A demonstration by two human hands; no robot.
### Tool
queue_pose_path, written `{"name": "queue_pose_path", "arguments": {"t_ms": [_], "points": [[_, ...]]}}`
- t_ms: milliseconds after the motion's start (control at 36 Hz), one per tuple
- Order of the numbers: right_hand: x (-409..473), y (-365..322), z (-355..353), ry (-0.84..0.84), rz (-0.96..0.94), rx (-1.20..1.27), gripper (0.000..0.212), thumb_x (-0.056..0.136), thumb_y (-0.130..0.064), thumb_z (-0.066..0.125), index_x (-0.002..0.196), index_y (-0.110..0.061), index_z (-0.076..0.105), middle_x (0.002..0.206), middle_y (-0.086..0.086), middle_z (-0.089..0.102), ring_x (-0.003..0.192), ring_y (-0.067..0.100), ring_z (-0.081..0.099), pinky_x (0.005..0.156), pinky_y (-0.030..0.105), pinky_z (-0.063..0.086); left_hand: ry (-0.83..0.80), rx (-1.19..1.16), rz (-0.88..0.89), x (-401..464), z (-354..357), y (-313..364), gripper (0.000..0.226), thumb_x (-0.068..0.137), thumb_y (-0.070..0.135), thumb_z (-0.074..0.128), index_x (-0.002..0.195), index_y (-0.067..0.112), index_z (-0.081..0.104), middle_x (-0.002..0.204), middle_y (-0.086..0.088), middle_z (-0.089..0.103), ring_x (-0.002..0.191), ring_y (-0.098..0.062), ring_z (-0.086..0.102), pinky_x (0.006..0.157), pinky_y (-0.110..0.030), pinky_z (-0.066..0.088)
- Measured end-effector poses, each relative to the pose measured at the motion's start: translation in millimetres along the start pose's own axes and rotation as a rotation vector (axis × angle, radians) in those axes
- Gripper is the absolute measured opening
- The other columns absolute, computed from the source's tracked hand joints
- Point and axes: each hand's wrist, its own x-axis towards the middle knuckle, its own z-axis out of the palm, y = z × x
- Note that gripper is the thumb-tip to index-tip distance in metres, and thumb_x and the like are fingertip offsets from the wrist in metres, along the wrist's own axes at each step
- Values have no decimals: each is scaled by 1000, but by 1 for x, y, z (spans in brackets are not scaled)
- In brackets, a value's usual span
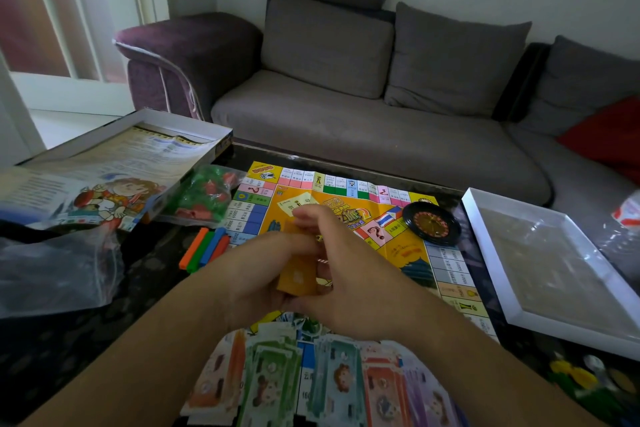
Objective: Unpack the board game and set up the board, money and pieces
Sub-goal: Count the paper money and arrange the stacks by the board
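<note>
The yellow game board (408, 250) lies unfolded on the dark table. Above its middle, my left hand (256, 270) and my right hand (349, 274) together hold a small stack of orange cards (298, 277); fingers of both curl round it. Piles of paper money (329, 381) in orange, green, blue, red and purple lie along the board's near edge. A black roulette wheel (432, 224) sits on the board's far right corner. A bag of red and green pieces (204, 198) and a bundle of coloured sticks (204, 250) lie left of the board.
The open box (145, 121) with the rule sheet stands at the left, an empty plastic bag (55, 274) in front of it. A white box tray (509, 288) lies at the right. Small yellow and green pieces (581, 381) sit at the near right. A grey sofa (346, 114) stands behind.
</note>
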Motion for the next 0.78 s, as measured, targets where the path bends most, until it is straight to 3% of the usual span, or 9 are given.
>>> {"name": "queue_pose_path", "arguments": {"t_ms": [111, 167, 222, 333, 417, 472, 583, 694, 778], "points": [[-1, -3, -2, 17, 32, -19, 91, 79, -36, 92, 144, -44, 28, 141, -18, 44, 118, 7, 58, 92, 37, 60, 38, 10, 17, 1, 0, 1, 37, 105, 12, 53, 133, -11, 60, 108, -23, 62, 101, -36, 60, 101, -53, 51], [-2, -4, -2, 44, 45, -44, 78, 79, -36, 91, 131, -40, 33, 118, -9, 54, 96, 10, 63, 78, 38, 61, 30, 24, 21, 2, -1, 2, 35, 104, 11, 53, 130, -11, 62, 105, -22, 63, 100, -35, 60, 99, -52, 51], [-2, -5, 0, 86, 45, -53, 66, 80, -35, 89, 120, -36, 37, 104, -7, 57, 89, 12, 62, 72, 38, 60, 18, -4, 4, 3, -4, 1, 36, 105, 12, 51, 132, -10, 61, 102, -20, 65, 100, -35, 61, 89, -46, 55], [3, -5, -4, 176, 96, -45, 48, 84, -40, 83, 111, -40, 42, 107, -19, 60, 97, -2, 58, 76, 27, 56, -46, -103, -31, 6, -11, 2, 41, 108, 23, 46, 135, -5, 58, 88, -11, 71, 85, -28, 70, 69, -35, 63], [21, 5, -7, 217, 163, -27, 46, 85, -45, 84, 112, -39, 47, 110, -19, 59, 98, 2, 59, 78, 28, 53, -25, -124, -61, 11, -24, 7, 49, 99, 38, 60, 128, -1, 62, 98, -17, 75, 87, -32, 76, 71, -43, 66], [44, 15, -5, 238, 235, -48, 46, 84, -47, 84, 111, -36, 49, 111, -16, 58, 98, 6, 59, 75, 28, 51, 87, -85, -67, 18, -35, 9, 52, 93, 42, 69, 126, 2, 64, 111, -20, 76, 95, -36, 77, 75, -48, 65], [99, 44, 1, 291, 373, -179, 42, 86, -50, 79, 107, -31, 49, 103, -9, 59, 89, 11, 63, 67, 32, 54, 306, -41, 15, 25, -49, 12, 31, 96, 32, 68, 115, 8, 69, 110, -14, 77, 97, -31, 77, 69, -39, 62], [151, 72, 11, 305, 445, -328, 76, 81, -64, 64, 140, -20, 47, 123, 7, 65, 107, 24, 66, 82, 47, 62, 328, -59, 44, 29, -58, 19, 23, 97, 21, 64, 113, 6, 70, 111, -14, 76, 87, -27, 76, 68, -37, 59], [177, 77, 15, 294, 489, -436, 79, 92, -59, 58, 153, -15, 39, 142, 14, 54, 127, 32, 56, 96, 46, 56, 338, -43, 66, 31, -60, 27, 21, 98, 16, 62, 115, 5, 69, 114, -14, 75, 88, -28, 73, 65, -36, 56]]}}
